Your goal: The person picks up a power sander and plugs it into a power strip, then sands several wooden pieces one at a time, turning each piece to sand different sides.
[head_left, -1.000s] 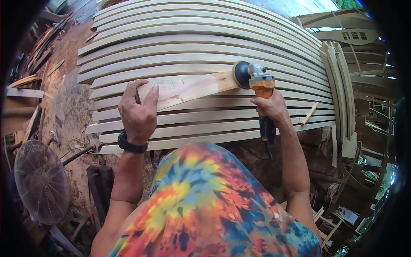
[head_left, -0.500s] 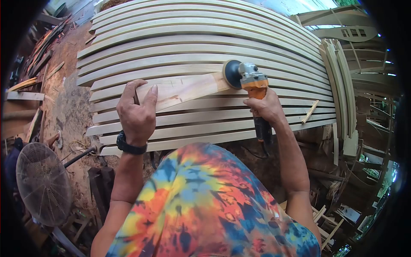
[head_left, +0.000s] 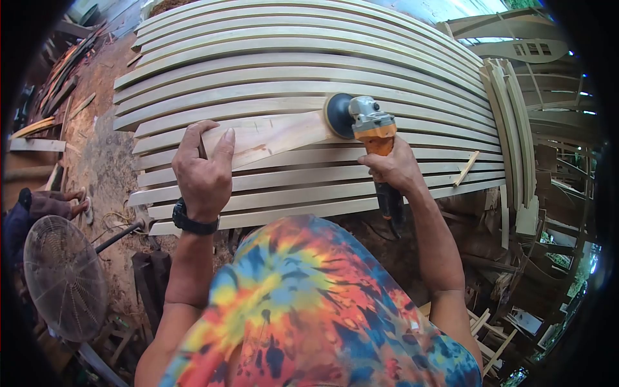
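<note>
A flat wooden board (head_left: 274, 137) lies across a row of parallel wood strips. My left hand (head_left: 203, 169) grips the board's left end, thumb on top and fingers over the far edge. In my right hand (head_left: 394, 166) is an angle grinder (head_left: 375, 129) with an orange and silver head and a dark handle. Its round sanding disc (head_left: 338, 115) stands tilted against the right end of the board, the fingers wrapped around the body below the head. A power cord trails from the handle's lower end.
Several long pale wood strips (head_left: 309, 62) lie side by side beneath the board. More strips (head_left: 509, 129) are stacked crosswise at the right, near a loose thin stick (head_left: 466, 169). A caged fan (head_left: 66, 277) stands at lower left; behind it a person's legs (head_left: 55, 205) show.
The grinder and my right hand have shifted left, carrying the disc further over the board's right end. My left hand has barely moved. At the left, the other person's legs have come into view.
</note>
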A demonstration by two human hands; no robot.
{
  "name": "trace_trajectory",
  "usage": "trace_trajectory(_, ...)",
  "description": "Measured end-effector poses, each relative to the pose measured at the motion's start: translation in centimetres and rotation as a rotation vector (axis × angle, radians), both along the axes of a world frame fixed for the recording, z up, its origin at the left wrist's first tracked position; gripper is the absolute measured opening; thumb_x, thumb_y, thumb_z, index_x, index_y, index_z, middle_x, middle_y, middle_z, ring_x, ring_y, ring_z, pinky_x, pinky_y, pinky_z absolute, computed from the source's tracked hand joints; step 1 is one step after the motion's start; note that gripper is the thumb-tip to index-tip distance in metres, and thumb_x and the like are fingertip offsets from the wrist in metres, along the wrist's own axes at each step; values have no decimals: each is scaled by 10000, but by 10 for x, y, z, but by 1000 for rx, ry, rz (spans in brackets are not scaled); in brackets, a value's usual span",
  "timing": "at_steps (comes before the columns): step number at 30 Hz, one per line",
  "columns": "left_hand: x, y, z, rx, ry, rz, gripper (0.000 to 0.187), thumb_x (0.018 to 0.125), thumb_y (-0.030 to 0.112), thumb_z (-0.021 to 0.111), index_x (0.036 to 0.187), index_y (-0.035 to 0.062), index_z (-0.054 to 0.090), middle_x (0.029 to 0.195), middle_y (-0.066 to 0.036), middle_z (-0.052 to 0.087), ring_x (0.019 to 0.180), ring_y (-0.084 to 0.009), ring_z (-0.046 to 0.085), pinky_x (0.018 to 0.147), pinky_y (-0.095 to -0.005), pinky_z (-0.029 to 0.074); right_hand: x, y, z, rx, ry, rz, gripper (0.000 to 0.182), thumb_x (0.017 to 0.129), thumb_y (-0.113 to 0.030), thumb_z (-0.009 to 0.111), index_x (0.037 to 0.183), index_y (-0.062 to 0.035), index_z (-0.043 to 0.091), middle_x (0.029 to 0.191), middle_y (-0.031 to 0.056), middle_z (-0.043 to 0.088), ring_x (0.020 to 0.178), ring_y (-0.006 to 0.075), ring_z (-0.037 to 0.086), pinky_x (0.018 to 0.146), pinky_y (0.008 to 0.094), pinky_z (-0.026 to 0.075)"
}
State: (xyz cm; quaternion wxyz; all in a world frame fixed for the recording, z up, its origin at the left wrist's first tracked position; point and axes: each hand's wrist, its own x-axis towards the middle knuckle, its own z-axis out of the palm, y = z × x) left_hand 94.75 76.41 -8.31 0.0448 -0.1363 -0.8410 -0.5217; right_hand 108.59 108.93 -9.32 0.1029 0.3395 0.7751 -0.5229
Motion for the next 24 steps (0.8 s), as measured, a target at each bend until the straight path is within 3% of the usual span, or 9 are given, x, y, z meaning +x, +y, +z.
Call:
trace_trajectory(3,1,-1,0,24,6,-1,214,918,139,723,1064,-7,670,918,-97,681,853,-159,620,820,-301,500,-1,-8,9,17,-16,18,432,754,-171,822,1064,30,599,779,60,649,612,120,623,560,295,525)
trace_trajectory(5,0,-4,-2,5,-18,4,210,919,136,724,1063,-8,671,921,-97,681,857,-160,620,823,-302,500,-2,-9,11,14,38,-32,305,796,-105,804,985,-3,587,709,23,582,553,96,551,487,267,442)
trace_trajectory(6,0,-4,-3,6,-17,6,210,919,136,724,1063,-8,671,921,-97,681,857,-160,620,823,-302,500,-2,-6,11,14,40,-30,305,796,-105,804,985,-3,587,709,23,582,553,96,551,487,267,442)
trace_trajectory(8,-1,-2,-5,26,82,8,214,892,125,751,1036,-13,674,795,-106,664,687,-173,605,673,-325,497,-3,3,7,-17,49,-52,313,796,-114,807,995,-4,592,704,25,583,553,97,554,489,267,449)
trace_trajectory(15,-4,2,-7,31,169,-14,214,889,117,752,1037,-14,671,817,-110,664,692,-167,603,677,-318,494,-6,-17,12,-27,41,10,345,792,-102,806,1041,3,591,730,31,600,567,98,563,503,269,466)
trace_trajectory(24,0,0,2,-25,23,14,208,891,112,751,1035,-14,669,804,-89,642,671,-142,558,651,-306,468,-5,0,8,-12,35,-36,375,790,-116,810,1063,10,587,737,34,607,569,95,567,498,267,462)
